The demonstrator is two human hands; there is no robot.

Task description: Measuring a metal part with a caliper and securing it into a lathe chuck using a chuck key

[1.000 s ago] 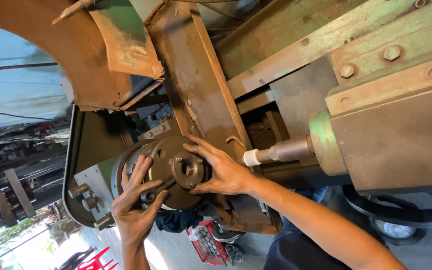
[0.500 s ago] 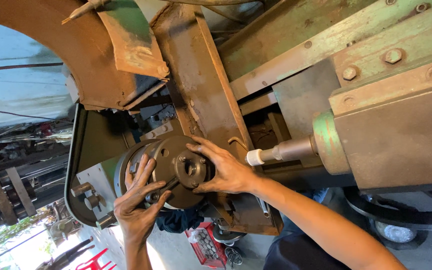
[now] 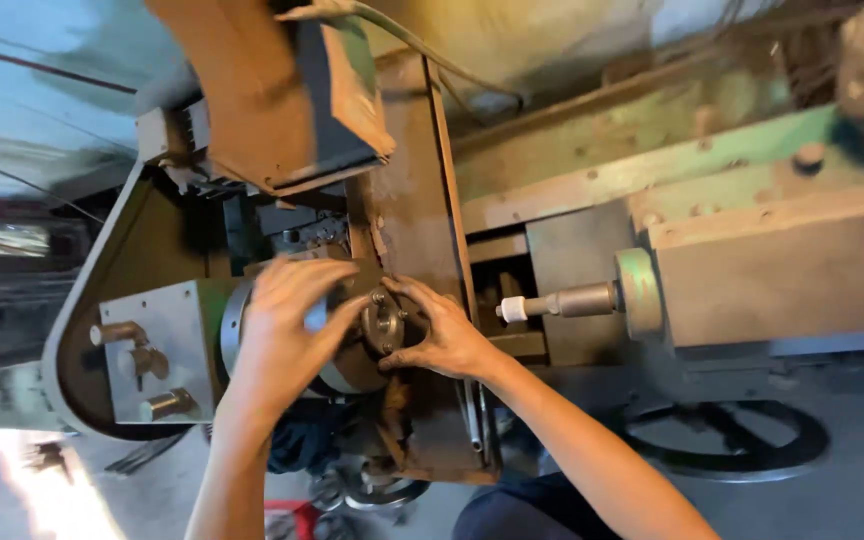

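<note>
Gripping the round lathe chuck (image 3: 347, 335) from two sides, both hands are spread over its face, apparently to steady it on the machine. The left hand (image 3: 287, 335) lies flat across the chuck's near rim with fingers wide, covering much of the disc, so whether it holds anything smaller cannot be told. The right hand (image 3: 442, 335) comes in from the chuck's other side, fingers curled narrowly around the small flanged metal part (image 3: 384, 322) at the chuck's centre, thumb beneath it, seemingly seating it there. Beyond the chuck, past the right hand, the tailstock spindle (image 3: 562, 300) points at the chuck but stands well apart. On the chuck's far side, beside the left hand, sits a grey plate with levers (image 3: 147, 360).
</note>
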